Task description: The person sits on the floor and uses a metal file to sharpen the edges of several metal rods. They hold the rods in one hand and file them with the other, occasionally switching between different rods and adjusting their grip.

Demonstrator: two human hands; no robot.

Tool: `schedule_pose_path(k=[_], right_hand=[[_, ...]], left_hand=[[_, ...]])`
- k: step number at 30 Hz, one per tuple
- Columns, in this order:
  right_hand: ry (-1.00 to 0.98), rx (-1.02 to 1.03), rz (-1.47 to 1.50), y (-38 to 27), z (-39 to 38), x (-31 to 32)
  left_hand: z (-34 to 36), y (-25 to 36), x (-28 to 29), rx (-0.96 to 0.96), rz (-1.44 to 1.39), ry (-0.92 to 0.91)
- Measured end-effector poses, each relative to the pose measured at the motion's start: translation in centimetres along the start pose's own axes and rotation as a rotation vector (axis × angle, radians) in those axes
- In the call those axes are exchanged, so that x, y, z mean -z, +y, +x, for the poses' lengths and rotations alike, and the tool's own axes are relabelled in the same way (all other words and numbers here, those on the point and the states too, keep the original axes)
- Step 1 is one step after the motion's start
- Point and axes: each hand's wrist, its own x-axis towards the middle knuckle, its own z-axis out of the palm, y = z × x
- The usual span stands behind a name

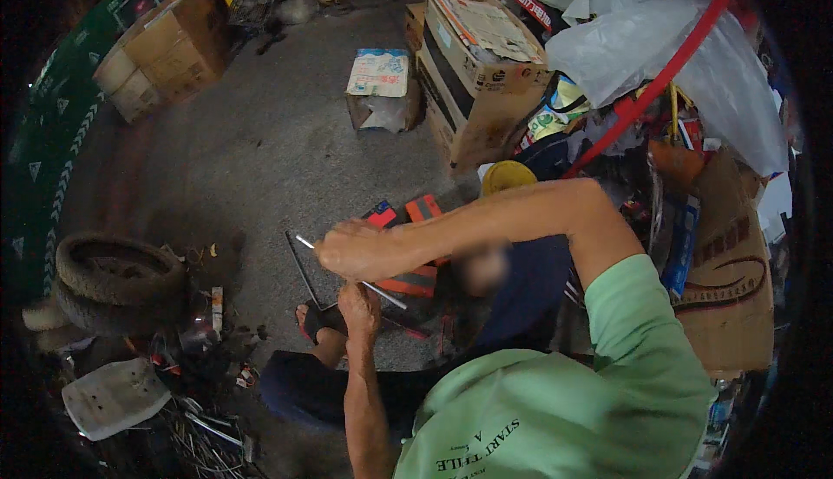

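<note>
My right hand point(356, 252) is closed around a straight silver rod point(392, 298), which sticks out on both sides of the fist. Just below it, my left hand point(357, 307) is closed too. A thin dark bent rod point(304, 272) slants down at the left, and its lower end runs into the left hand. What lies inside the left fist is mostly hidden. Beyond and beside the hands, orange-red packages with dark stripes point(415, 281) lie on the ground. A sandalled foot point(319, 333) rests to the left of my left hand.
Stacked tyres point(121, 279) and a pale panel point(115, 398) lie at left, above a heap of metal scraps point(208, 444). Cardboard boxes point(482, 88) stand ahead, with a smaller box point(382, 101) beside them. A red pole point(659, 80), plastic sheeting point(625, 49) and flattened cardboard point(724, 279) crowd the right.
</note>
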Motion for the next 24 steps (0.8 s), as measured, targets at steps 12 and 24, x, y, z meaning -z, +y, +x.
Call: schedule_pose_path(k=[12,24], right_hand=[[-0.237,0.486,-0.514,-0.5,-1.6,2.2],[0.048,0.4,-0.415,0.1,-1.1,1.5]], left_hand=[[0.7,0.9,-0.6,-0.062,-0.167,0.09],[1.1,1.7,0.2,0.154,-0.05,0.024]])
